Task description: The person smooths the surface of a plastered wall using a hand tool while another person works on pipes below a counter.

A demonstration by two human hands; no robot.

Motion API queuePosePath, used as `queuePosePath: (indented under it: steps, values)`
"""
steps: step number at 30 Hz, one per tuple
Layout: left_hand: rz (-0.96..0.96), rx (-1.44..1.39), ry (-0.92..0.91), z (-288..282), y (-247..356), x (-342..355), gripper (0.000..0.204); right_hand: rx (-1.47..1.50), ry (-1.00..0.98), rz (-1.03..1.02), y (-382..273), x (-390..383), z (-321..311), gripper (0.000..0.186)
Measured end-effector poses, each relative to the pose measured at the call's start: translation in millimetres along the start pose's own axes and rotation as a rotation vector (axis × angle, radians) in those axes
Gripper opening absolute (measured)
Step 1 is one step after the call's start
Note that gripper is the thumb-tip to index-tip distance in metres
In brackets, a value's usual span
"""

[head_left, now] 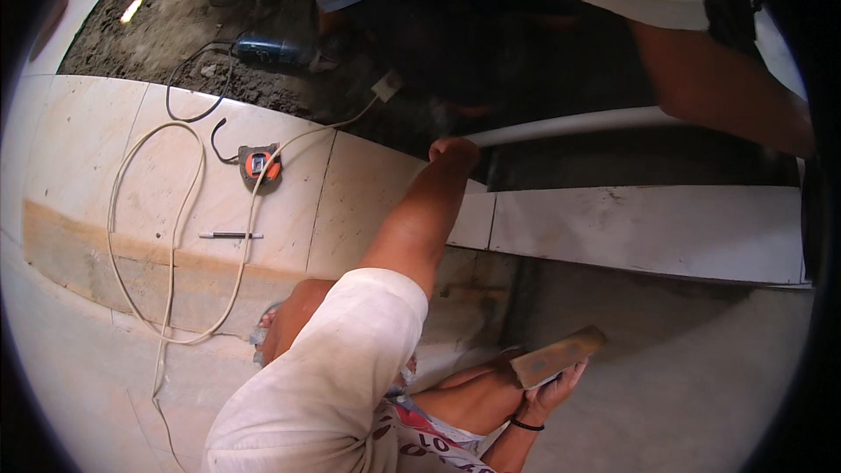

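Note:
My left arm, in a white sleeve, stretches forward over the tiles. At its end my left hand point(453, 151) is closed at the near end of a long white bar point(569, 128), which runs to the right over dark ground. At the lower right, beside my bent knee, my right hand point(556, 391) grips a flat rectangular trowel point(559, 357). The trowel's broad face is stained brown, and its handle is hidden. A dark band circles my right wrist. Under the bar's right part, a row of pale tiles point(648, 228) forms a raised edge.
A person's arm point(710, 79) reaches in at the upper right, near the bar. On the left tiles lie an orange-and-black tape measure point(261, 166), a marker pen point(230, 236) and a looped pale cable point(114, 210). A blue power tool point(272, 51) rests on loose soil point(175, 9).

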State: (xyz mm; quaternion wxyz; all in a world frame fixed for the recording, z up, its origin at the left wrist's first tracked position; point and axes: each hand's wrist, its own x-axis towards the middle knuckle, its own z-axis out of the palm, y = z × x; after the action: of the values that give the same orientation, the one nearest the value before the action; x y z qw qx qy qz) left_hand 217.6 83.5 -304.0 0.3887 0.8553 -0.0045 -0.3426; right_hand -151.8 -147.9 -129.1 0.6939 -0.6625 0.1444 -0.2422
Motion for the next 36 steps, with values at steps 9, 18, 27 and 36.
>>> queuePosePath:
  steps: [9, 18, 27, 36]
  values:
    - [0.351, 0.093, 0.338, -18.2, -20.3, 32.9, 0.038, 0.065, -0.125, -0.04, 1.6, 1.1, 12.2, 0.046]
    - [0.377, 0.385, 0.311, -4.8, 14.2, 6.9, 0.039, 0.109, -0.166, -0.064, -4.5, -8.7, -7.0, 0.05]
    - [0.289, 0.17, 0.306, -13.0, 9.6, 1.3, 0.039, 0.183, -0.164, -0.07, 1.6, -6.1, 0.9, 0.061]
    - [0.303, 0.256, 0.311, -7.8, 10.6, 3.1, 0.037, 0.202, -0.145, -0.065, -0.5, -8.2, 2.6, 0.064]
